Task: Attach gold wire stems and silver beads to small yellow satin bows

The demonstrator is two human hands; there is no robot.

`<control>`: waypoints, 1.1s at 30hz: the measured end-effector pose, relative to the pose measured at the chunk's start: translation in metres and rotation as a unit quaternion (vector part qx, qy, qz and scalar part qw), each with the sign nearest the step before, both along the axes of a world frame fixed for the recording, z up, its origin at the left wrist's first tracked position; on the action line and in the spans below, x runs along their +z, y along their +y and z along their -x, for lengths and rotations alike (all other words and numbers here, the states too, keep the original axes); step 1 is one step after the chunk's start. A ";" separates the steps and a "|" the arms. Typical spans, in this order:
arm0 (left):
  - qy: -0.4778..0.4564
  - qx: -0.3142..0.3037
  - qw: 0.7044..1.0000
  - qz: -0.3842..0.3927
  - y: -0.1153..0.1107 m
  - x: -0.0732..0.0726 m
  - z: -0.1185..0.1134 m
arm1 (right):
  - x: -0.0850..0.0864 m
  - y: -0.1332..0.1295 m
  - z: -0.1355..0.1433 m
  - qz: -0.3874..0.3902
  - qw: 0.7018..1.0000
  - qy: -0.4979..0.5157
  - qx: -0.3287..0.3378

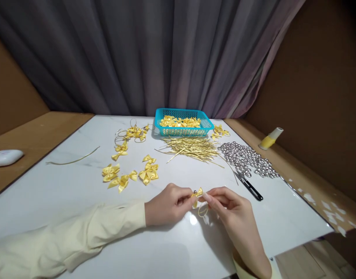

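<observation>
Near the front middle of the white table, my left hand [172, 204] pinches a yellow satin bow [200, 191] with a small silver bead [195, 192] on it. The fingertips of my right hand [230, 205] close on the bow's right side. A thin gold tie [203, 211] loops below, between the two hands. Loose yellow bows [122, 181] lie beyond my left hand. A heap of gold ties [192, 149] and a pile of silver beads [247, 159] lie farther back.
A blue basket [182, 133] of yellow bows stands at the back. Black snips [250, 186] lie right of my right hand. Bows with looped ties [135, 133] are at back left. One tie [75, 159] lies left. A yellow-and-white spool [270, 139] and a white device [6, 157] flank the table [79, 186].
</observation>
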State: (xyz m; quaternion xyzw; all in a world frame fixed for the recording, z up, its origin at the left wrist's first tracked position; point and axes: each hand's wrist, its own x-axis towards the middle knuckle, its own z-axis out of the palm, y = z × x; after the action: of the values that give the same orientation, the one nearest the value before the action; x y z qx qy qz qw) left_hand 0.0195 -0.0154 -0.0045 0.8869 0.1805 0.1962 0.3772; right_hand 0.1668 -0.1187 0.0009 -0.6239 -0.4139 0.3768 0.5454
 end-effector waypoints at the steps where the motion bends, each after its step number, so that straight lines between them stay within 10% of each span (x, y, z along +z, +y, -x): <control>1: 0.000 -0.005 1.000 0.003 0.000 0.001 0.000 | 0.000 0.000 0.000 -0.003 1.000 -0.021 0.004; 12: -0.009 -0.054 0.998 -0.005 -0.001 0.003 0.000 | -0.001 0.005 -0.003 -0.027 0.996 -0.073 0.051; 33: -0.030 -0.074 0.997 -0.002 -0.004 0.002 -0.001 | -0.005 0.009 -0.006 0.027 0.974 0.198 0.111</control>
State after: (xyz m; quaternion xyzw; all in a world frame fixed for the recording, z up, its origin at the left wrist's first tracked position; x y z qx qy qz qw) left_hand 0.0201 -0.0198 -0.0027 0.8922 0.1030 0.1947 0.3944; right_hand 0.1730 -0.1093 -0.0036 -0.5013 -0.3542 0.5619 0.5545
